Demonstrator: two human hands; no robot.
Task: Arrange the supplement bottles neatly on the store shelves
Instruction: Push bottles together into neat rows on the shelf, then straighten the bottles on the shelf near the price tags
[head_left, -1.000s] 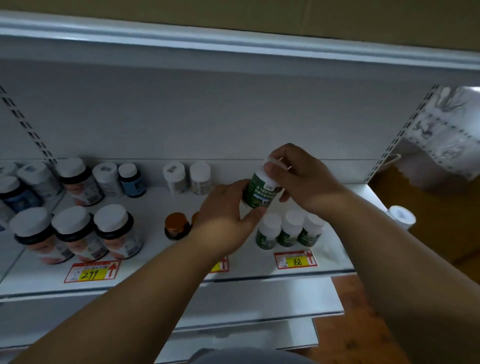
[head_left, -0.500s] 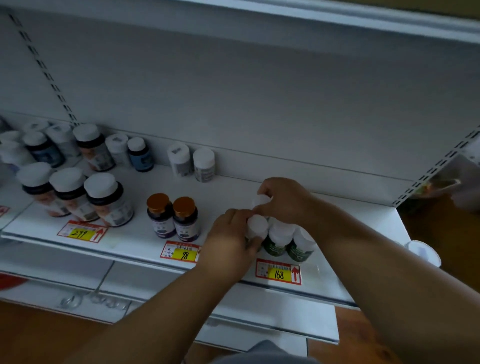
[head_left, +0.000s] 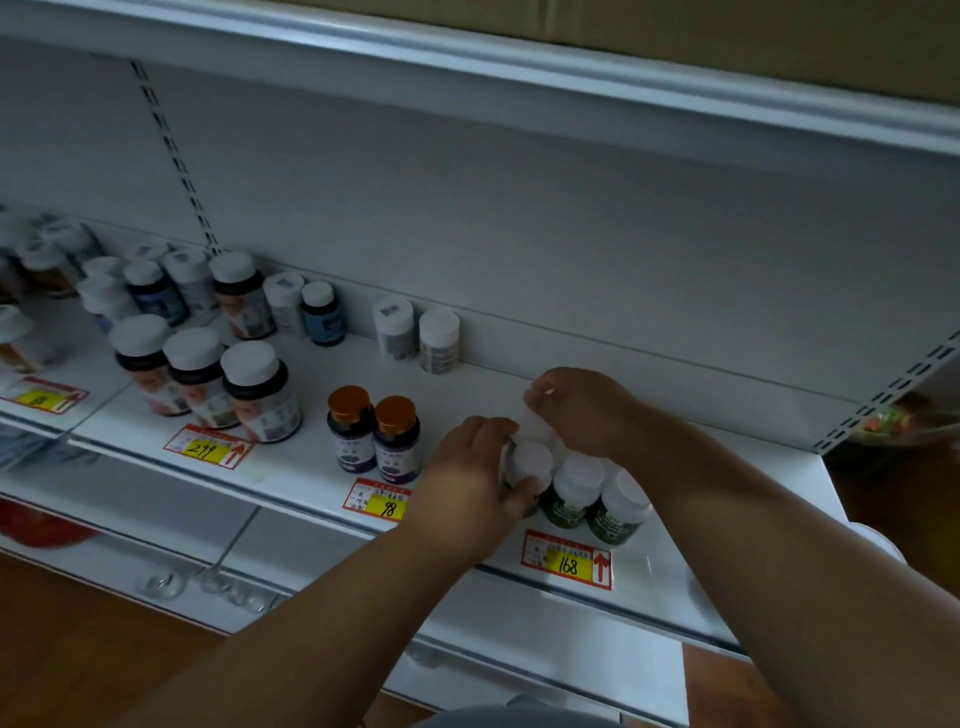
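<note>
Several green supplement bottles with white caps stand in a tight group at the shelf's (head_left: 467, 384) front right, above a 168 price tag (head_left: 567, 560). My left hand (head_left: 467, 483) grips the leftmost front bottle (head_left: 531, 461) around its side. My right hand (head_left: 582, 410) holds the cap of another green bottle (head_left: 536, 427) set just behind the front row; its body is hidden. Two more green bottles (head_left: 574, 491) (head_left: 621, 512) stand untouched to the right.
Two orange-capped dark bottles (head_left: 371, 434) stand left of my hands above a 98 tag. Three big white-capped bottles (head_left: 208, 379) sit above a 299 tag. Two small white bottles (head_left: 415, 332) stand at the back wall. More bottles crowd the far left. An upper shelf edge (head_left: 519, 67) hangs overhead.
The green bottle I held up in both hands has come down onto the shelf behind the front row. My left hand moved onto the leftmost front bottle. The view shifted right and down.
</note>
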